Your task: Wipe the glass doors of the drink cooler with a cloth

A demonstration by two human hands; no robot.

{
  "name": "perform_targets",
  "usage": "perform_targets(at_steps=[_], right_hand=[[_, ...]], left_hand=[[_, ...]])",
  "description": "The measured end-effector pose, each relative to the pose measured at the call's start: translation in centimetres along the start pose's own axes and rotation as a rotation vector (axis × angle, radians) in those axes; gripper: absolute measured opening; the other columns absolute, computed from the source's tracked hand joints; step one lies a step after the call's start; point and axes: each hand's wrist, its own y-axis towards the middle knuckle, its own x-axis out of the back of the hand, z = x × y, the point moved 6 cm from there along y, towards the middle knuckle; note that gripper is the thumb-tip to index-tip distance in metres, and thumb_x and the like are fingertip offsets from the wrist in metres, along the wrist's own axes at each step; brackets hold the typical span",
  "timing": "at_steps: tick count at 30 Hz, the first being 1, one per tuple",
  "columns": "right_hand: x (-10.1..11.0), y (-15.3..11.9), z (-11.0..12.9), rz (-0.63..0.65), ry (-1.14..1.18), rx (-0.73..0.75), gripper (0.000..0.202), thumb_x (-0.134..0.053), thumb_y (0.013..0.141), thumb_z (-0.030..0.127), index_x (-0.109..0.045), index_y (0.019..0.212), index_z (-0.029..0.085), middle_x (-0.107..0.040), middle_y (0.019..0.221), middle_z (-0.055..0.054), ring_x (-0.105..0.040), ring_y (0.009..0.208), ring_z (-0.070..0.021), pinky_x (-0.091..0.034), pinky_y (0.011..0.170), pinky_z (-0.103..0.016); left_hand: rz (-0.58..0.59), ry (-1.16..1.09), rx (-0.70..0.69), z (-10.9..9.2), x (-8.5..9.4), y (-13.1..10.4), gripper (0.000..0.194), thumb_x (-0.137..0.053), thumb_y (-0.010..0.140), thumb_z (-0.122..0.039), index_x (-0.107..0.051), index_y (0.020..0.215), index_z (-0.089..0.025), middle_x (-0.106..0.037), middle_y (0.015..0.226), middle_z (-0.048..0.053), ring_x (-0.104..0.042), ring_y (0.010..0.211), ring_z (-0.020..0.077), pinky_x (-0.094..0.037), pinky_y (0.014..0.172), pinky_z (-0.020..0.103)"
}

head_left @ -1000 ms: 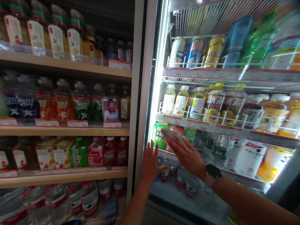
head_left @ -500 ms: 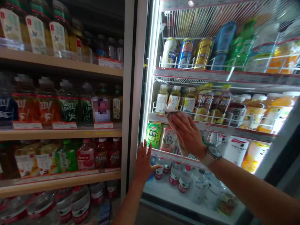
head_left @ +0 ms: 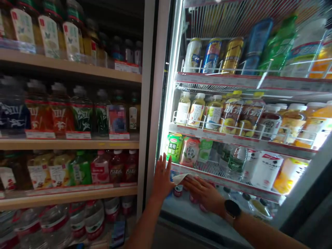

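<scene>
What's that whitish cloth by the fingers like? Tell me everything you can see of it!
The cloth is off-white and looks thin and soft, with a little fold. Only one end shows, poking out past the fingertips of the right hand; the rest is hidden underneath. That hand covers it, fingers stretched out. It appears just below a shelf's front strip, close to the left hand's thumb; I can't tell if they touch.
</scene>
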Motion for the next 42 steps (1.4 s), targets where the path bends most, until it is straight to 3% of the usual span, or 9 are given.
perform_targets(at_steps=[4,10,13,19,23,27,33,36,42], right_hand=[[2.3,2.4,-3.4,-0.007,-0.019,0.004,0.052,-0.038,0.091,0.007,-0.048,0.141,0.015,-0.047,0.15,-0.002,-0.038,0.14,-0.0157,-0.033,0.116,-0.033],[6.3,7.5,-10.5,-0.042,-0.092,-0.281,0.062,-0.039,0.092,0.009,-0.027,0.153,0.017,-0.041,0.153,-0.007,-0.028,0.146,-0.0215,-0.026,0.122,-0.046],[5.2,6.8,-8.7,-0.042,-0.07,-0.24,0.064,-0.04,0.091,0.008,-0.028,0.153,0.016,-0.043,0.152,-0.008,-0.031,0.145,-0.0205,-0.027,0.121,-0.044],[-0.2,0.1,-0.3,0.014,0.042,-0.035,0.06,-0.039,0.087,0.003,-0.038,0.147,0.01,-0.04,0.154,-0.008,-0.036,0.142,-0.0183,-0.036,0.115,-0.036],[-0.9,-1.6,0.9,0.029,0.062,-0.02,0.06,-0.036,0.087,0.001,-0.04,0.146,0.012,-0.046,0.151,-0.006,-0.04,0.139,-0.0141,-0.04,0.112,-0.032],[2.2,0.7,-3.8,-0.003,0.009,-0.059,0.06,-0.038,0.089,0.003,-0.037,0.148,0.015,-0.051,0.146,-0.004,-0.04,0.139,-0.0146,-0.038,0.114,-0.033],[7.7,3.6,-12.0,-0.096,-0.145,-0.387,0.07,-0.045,0.091,0.009,-0.019,0.155,0.022,-0.046,0.15,-0.006,-0.035,0.143,-0.0225,-0.023,0.122,-0.045],[6.4,2.2,-10.0,-0.057,-0.101,-0.342,0.07,-0.044,0.09,0.008,-0.021,0.154,0.021,-0.046,0.15,-0.006,-0.037,0.142,-0.022,-0.026,0.12,-0.044],[1.7,-3.7,-0.9,0.008,-0.001,-0.051,0.055,-0.036,0.089,0.003,-0.047,0.142,0.017,-0.05,0.147,-0.001,-0.044,0.136,-0.0128,-0.04,0.11,-0.029]], left_hand=[[-0.002,-0.013,-0.004,0.0,0.0,0.1,0.12,-0.074,0.073,-0.057,0.004,0.155,-0.017,-0.011,0.16,0.022,-0.017,0.147,0.0369,-0.036,0.112,0.053],[-0.009,0.0,-0.005,-0.3,0.3,0.2,0.128,-0.076,0.068,-0.061,0.005,0.155,-0.016,-0.012,0.159,0.024,-0.017,0.147,0.0377,-0.038,0.112,0.053],[-0.004,-0.004,0.005,-0.2,0.1,0.1,0.129,-0.078,0.066,-0.061,0.005,0.155,-0.017,-0.011,0.16,0.023,-0.016,0.147,0.0378,-0.036,0.112,0.054],[0.023,-0.041,0.015,0.0,0.1,-0.1,0.121,-0.079,0.072,-0.047,0.005,0.155,-0.019,-0.008,0.161,0.021,-0.014,0.147,0.0367,-0.035,0.114,0.055],[0.049,-0.027,0.002,0.0,0.0,-0.2,0.119,-0.079,0.072,-0.037,0.003,0.155,-0.018,-0.009,0.162,0.02,-0.011,0.148,0.0355,-0.035,0.114,0.054],[0.029,-0.017,0.002,0.2,-0.1,-0.2,0.122,-0.078,0.07,-0.055,0.001,0.155,-0.017,-0.012,0.161,0.021,-0.015,0.148,0.0372,-0.037,0.112,0.054],[0.001,0.003,0.034,0.1,-0.5,-0.4,0.128,-0.069,0.063,-0.077,-0.002,0.156,-0.018,-0.015,0.16,0.023,-0.018,0.147,0.0405,-0.034,0.112,0.058],[-0.059,0.019,0.027,-1.1,-0.7,-0.7,0.13,-0.063,0.061,-0.083,-0.004,0.156,-0.016,-0.014,0.16,0.025,-0.017,0.147,0.0428,-0.033,0.111,0.06],[-0.062,0.025,-0.123,-5.2,-1.7,-1.3,0.123,-0.065,0.064,-0.08,-0.015,0.155,-0.014,-0.019,0.159,0.023,-0.015,0.148,0.0411,-0.032,0.111,0.059]])
